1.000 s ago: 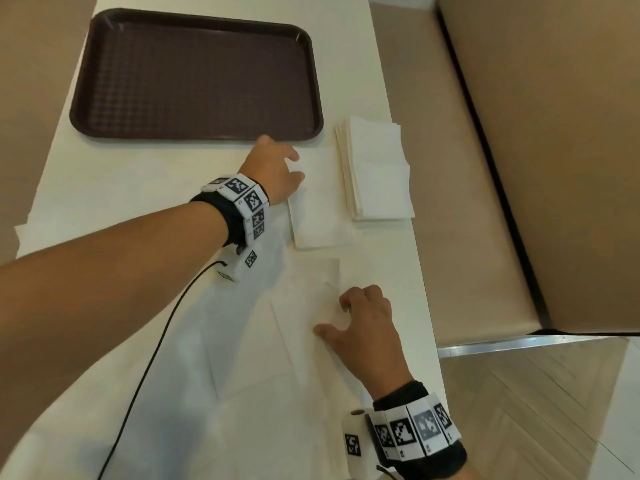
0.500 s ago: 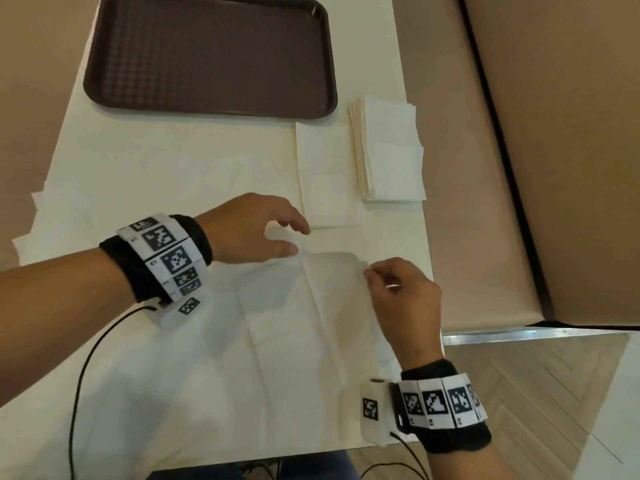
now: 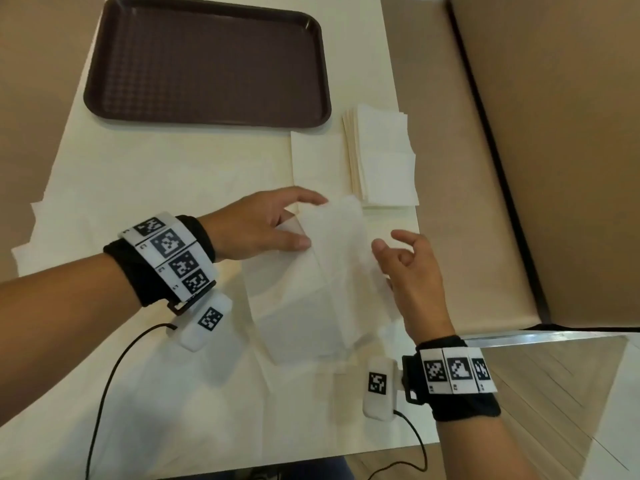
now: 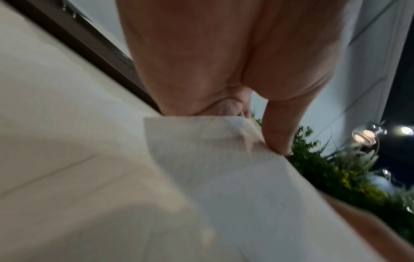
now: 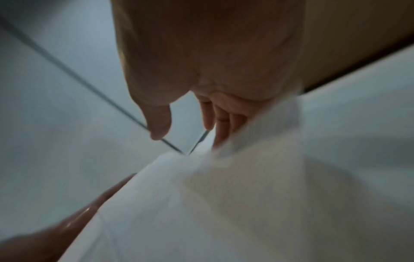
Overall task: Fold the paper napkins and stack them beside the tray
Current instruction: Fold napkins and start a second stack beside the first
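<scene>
- Cream table [image 3: 166, 174] fills the head view; a tan padded bench [image 3: 450, 202] runs along its right side, with pale wood floor beyond its near corner
- a dark brown tray [image 3: 207, 60] lies at the far end of the table, nothing on it
- just right of the tray's near right corner sits a stack of folded napkins [image 3: 384, 157]; one folded napkin [image 3: 318, 161] lies flat just left of the stack, its edge close to or touching it
- nearer the person, a white napkin [image 3: 329, 271] is lifted off the table between both hands, bowed and creased down its length
- the left hand [image 3: 256, 230] holds the napkin's far left edge, thumb on top and fingers beyond it; in the left wrist view the thumb [image 4: 280, 133] presses on the paper [image 4: 224, 168], pinching it
- the right hand [image 3: 412, 275] is at the napkin's right edge, fingers loosely curled, thumb apart from them; the right wrist view is blurred, paper [image 5: 224, 203] lying against the fingers [image 5: 221, 127]; whether they grip it cannot be told
- more unfolded paper sheets [image 3: 173, 375] lie spread flat on the near part of the table under the hands
- both wrists wear black bands with white marker tags; a cable trails from each
</scene>
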`<state>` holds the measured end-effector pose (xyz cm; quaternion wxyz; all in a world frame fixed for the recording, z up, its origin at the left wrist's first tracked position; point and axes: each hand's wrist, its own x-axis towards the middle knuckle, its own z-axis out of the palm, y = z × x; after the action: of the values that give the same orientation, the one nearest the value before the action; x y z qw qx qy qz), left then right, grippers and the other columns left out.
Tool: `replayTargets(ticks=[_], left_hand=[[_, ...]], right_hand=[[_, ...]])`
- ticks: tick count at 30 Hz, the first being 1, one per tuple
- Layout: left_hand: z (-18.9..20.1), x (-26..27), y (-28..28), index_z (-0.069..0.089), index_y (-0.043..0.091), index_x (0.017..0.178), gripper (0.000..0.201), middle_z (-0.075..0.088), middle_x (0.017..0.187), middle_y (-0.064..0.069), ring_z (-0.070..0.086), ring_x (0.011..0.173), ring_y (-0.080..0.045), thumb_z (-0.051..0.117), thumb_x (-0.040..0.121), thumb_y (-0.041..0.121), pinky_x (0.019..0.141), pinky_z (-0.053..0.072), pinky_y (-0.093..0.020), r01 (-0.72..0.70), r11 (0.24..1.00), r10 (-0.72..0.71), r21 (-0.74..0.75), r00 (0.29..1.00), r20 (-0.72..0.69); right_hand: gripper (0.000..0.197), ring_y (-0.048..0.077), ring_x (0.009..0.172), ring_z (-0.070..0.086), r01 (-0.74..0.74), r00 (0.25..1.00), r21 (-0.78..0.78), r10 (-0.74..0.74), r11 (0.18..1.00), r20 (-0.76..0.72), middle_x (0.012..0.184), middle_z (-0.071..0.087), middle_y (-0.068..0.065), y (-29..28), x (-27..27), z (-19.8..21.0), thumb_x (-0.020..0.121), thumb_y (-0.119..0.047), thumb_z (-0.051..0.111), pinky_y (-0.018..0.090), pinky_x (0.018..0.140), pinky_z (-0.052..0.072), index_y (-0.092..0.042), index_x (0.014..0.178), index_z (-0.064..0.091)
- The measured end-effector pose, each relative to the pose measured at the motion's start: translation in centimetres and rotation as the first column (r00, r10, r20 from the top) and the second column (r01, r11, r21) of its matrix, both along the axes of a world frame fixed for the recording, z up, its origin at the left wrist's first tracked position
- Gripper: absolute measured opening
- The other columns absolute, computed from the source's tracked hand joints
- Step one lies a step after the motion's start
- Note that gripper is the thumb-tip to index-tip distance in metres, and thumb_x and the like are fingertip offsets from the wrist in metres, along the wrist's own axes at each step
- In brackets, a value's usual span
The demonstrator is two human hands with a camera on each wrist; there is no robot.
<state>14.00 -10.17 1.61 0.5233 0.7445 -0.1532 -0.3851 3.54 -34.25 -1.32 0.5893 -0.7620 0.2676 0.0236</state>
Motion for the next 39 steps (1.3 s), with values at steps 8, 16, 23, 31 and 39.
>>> replayTargets(ticks=[8,16,23,31,39], left_hand=[[0.9,1.4,0.3,0.066,0.024,0.126,0.037,0.075,0.100,-0.003,0.070,0.091,-0.018,0.064,0.094,0.006,0.081,0.059,-0.029,-0.229,0.957,0.243,-0.178,0.969,0.055],[0.8,2.1,0.9,0.076,0.029,0.105,0.019,0.074,0.099,-0.009,0.070,0.090,-0.028,0.070,0.092,0.015,0.091,0.057,-0.046,-0.328,0.941,0.338,-0.083,0.917,0.213],[3.4,2.0,0.3,0.055,0.044,0.127,0.061,0.045,0.136,0.025,0.044,0.127,0.005,0.084,0.074,0.046,0.106,0.037,-0.024,-0.062,0.987,-0.028,0.151,0.845,0.533],[4.0,2.7,-3.8,0.073,0.008,0.107,0.030,0.076,0.101,-0.007,0.073,0.093,-0.026,0.074,0.083,0.028,0.083,0.061,-0.042,-0.080,0.986,0.099,-0.149,0.988,0.122],[-0.6,6.0,-5.2,0.064,0.015,0.124,0.025,0.074,0.114,0.000,0.072,0.099,-0.018,0.055,0.102,0.020,0.074,0.061,-0.032,-0.580,0.789,0.527,-0.201,0.808,-0.263]], right_hand=[[0.075,0.024,0.119,0.066,-0.032,0.996,0.674,0.077,0.738,-0.038,0.132,0.067,0.006,1.4,-3.1,-0.6,0.078,-0.056,0.076,0.043,0.085,0.058,-0.024,0.142,0.053],[0.032,0.028,0.103,0.072,0.035,0.995,0.442,-0.072,0.896,0.068,0.108,0.077,0.009,2.4,-1.5,0.6,0.081,-0.015,0.076,0.034,0.080,0.058,-0.009,0.113,0.073],[0.019,0.003,0.069,0.062,-0.392,0.865,-0.137,0.415,0.910,0.283,0.075,0.069,-0.003,0.4,1.1,6.0,0.083,0.004,0.074,0.019,0.063,0.048,-0.013,0.079,0.066],[0.018,0.020,0.082,0.069,-0.286,0.907,0.154,0.216,0.946,0.363,0.090,0.073,0.000,0.0,5.7,7.6,0.079,-0.020,0.081,0.040,0.071,0.057,-0.019,0.091,0.068],[0.019,0.027,0.071,0.072,-0.121,0.986,0.359,0.153,0.926,-0.063,0.086,0.075,0.016,3.8,4.8,0.7,0.093,-0.012,0.069,0.034,0.065,0.060,-0.001,0.107,0.068]])
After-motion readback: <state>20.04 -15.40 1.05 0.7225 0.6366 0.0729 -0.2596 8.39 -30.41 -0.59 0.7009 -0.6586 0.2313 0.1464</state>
